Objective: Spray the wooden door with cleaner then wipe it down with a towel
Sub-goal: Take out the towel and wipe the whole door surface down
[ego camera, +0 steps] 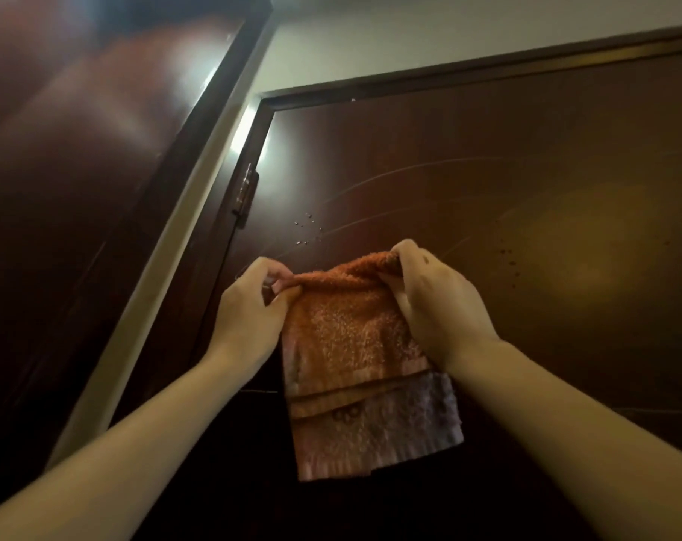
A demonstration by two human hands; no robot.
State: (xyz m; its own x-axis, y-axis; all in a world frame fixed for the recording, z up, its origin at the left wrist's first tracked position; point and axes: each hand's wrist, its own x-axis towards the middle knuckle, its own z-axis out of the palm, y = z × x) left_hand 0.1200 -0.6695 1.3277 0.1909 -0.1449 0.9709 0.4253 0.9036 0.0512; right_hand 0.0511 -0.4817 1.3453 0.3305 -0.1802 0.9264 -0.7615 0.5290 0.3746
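Both hands hold the orange towel [351, 345] up at its top edge before the door [488, 169]: left hand [249, 310] pinches the ten o'clock corner, right hand [437, 302] curls round the one o'clock corner. Droplets [308, 228] sit at twelve o'clock above it.

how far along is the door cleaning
Spraying looks done: droplets dot the wooden door near the hinge, with curved wipe streaks. In hand: left hand and right hand pinch the orange towel by its top edge. Left: wiping those droplets off.

Glossy dark wooden door [488, 158] — nubby orange terry towel [343, 345]
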